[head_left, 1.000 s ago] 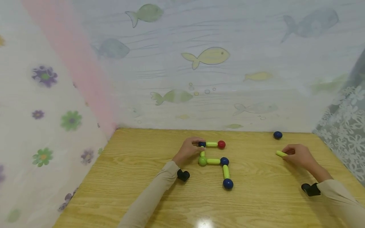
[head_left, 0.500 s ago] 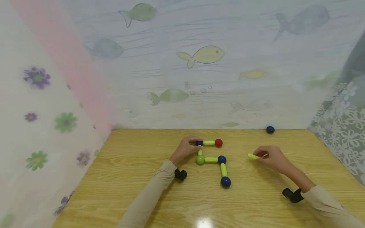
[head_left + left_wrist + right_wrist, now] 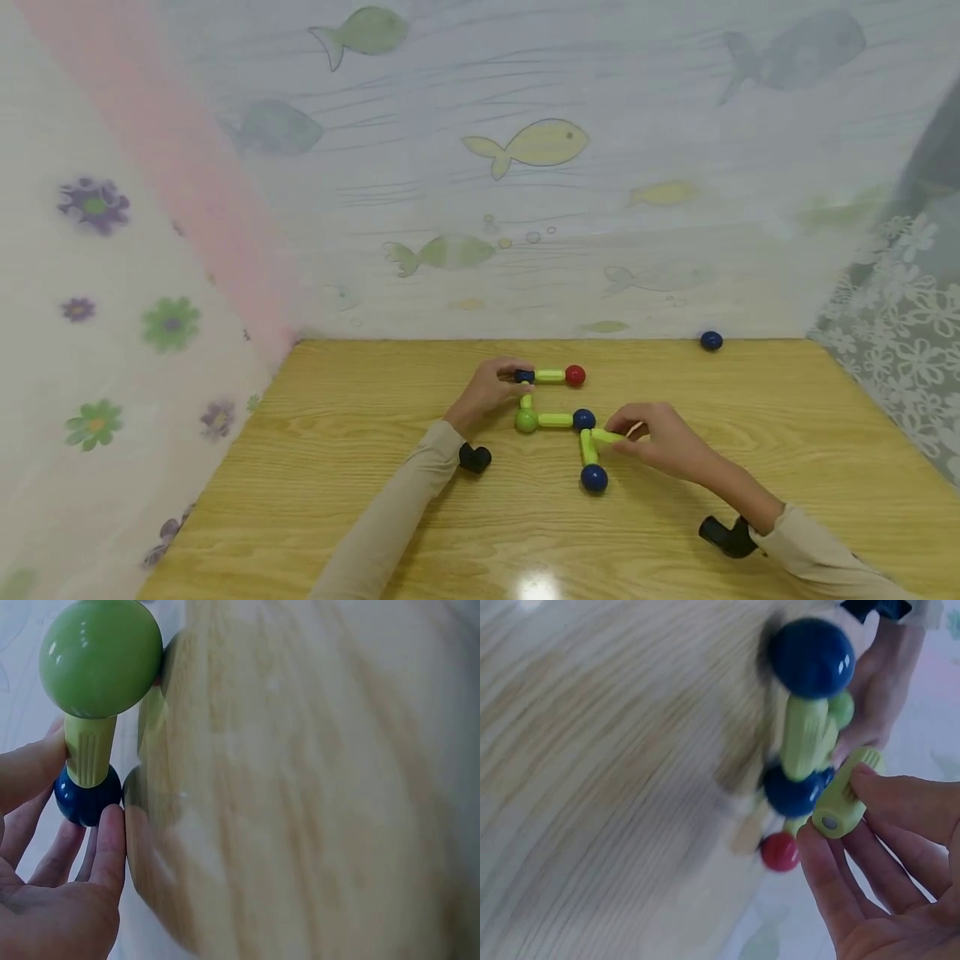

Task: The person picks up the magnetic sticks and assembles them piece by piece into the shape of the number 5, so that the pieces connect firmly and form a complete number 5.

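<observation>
A zigzag chain of yellow-green magnetic rods and coloured balls lies on the wooden table. My left hand holds the blue ball at the chain's far left corner; its thumb lies against the rod leading to the green ball. Between thumb and fingers my right hand pinches a loose magnetic rod, a metal disc showing in its end. That rod is close to the chain's middle blue ball; whether they touch I cannot tell. A red ball and a near blue ball end the chain.
A separate blue ball sits by the table's back edge, at the right. Behind the table rises a fish-patterned cloth; flowered cloth hangs along the left and lacy cloth along the right.
My right hand has carried the loose rod leftward across the table, up to the chain's middle blue ball. The left hand keeps its hold and the chain keeps its shape.
</observation>
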A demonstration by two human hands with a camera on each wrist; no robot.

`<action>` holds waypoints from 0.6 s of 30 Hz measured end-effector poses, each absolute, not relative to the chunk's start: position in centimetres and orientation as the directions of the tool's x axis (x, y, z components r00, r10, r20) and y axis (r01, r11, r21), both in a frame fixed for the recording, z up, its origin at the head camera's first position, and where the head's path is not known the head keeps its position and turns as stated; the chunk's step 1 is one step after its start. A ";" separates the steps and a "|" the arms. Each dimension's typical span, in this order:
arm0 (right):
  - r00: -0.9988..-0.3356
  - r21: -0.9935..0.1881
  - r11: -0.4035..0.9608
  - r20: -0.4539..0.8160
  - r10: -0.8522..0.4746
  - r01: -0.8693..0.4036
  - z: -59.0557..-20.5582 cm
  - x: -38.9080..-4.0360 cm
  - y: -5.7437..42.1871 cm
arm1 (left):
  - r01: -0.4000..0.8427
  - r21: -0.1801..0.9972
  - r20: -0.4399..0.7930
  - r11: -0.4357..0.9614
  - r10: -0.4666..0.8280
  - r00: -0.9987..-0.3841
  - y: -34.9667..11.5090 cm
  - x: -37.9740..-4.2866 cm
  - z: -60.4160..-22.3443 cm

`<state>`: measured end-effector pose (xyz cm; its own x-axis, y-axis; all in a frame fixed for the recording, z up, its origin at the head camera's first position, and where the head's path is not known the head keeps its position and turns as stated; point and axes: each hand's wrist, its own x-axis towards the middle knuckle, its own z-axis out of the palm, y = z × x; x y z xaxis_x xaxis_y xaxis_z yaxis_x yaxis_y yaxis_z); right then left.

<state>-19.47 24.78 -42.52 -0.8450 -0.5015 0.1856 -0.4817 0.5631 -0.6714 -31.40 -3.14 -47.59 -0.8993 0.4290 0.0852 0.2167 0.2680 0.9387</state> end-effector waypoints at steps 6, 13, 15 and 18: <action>-0.784 -0.699 0.475 0.202 -0.587 -0.535 -42.7 -18.8 22.3 | 0.238 0.932 0.103 0.274 0.430 -0.897 -3.0 -31.4 -47.9; -0.734 -0.699 0.438 0.183 -0.654 -0.565 -43.1 -18.4 19.6 | 0.216 0.937 0.088 0.275 0.414 -0.906 -3.0 -31.2 -47.8; -0.727 -0.680 0.452 0.177 -0.664 -0.578 -43.3 -18.4 19.1 | 0.213 0.938 0.087 0.273 0.410 -0.908 -3.0 -31.3 -47.8; -0.715 -0.648 0.465 0.182 -0.675 -0.604 -43.8 -18.4 18.6 | 0.219 0.938 0.094 0.269 0.410 -0.907 -3.0 -31.3 -47.7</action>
<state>-18.44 18.56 -43.82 -0.7153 -0.6747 0.1822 -0.6036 0.4650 -0.6476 -31.31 -2.98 -47.72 -0.9073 0.4098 0.0944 0.2190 0.2688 0.9380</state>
